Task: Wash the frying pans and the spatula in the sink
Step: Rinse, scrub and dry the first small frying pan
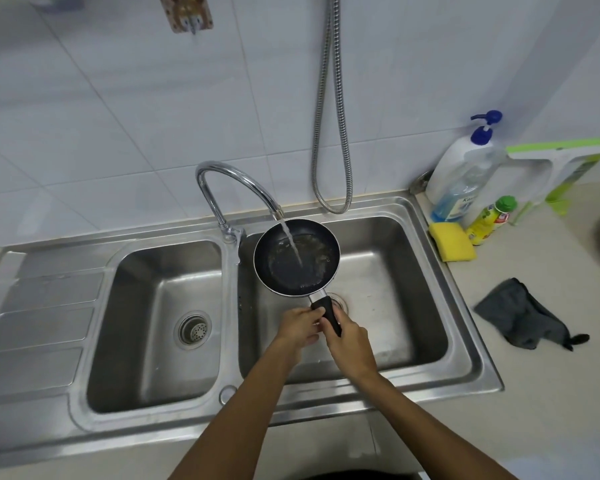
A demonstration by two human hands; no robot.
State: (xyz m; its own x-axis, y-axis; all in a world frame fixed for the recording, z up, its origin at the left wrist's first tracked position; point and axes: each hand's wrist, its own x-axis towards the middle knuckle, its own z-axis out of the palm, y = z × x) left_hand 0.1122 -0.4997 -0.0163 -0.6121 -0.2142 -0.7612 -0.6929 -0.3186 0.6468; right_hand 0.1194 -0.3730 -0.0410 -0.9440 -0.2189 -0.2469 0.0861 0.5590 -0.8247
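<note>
Frying pan (284, 268) held over the right basin (395, 289) of the steel sink (465, 341), just past frame centre toward 12 o'clock, mouth up, slightly tilted. Its black handle (327, 311) points to 5 o'clock. Left hand (298, 325) has its fingers curled onto the handle from the 9 o'clock side, near the pan end. Right hand (350, 337) is wrapped round the handle's lower end from 3 o'clock, fist closed on it. The hands are touching or nearly so.

Tap (222, 171) arches from the divider; its water stream (291, 242) lands inside the pan, which shows wet greasy residue.

Left basin (153, 306) at 9 o'clock, with a drain strainer (193, 329). Metal hose (329, 133) hangs on the wall at 12. On the counter (551, 375) at 2 o'clock: yellow sponge (452, 242), pump soap bottle (461, 178), small yellow bottle (489, 223), green squeegee (561, 154). Grey cloth (520, 317) at 3 o'clock.
</note>
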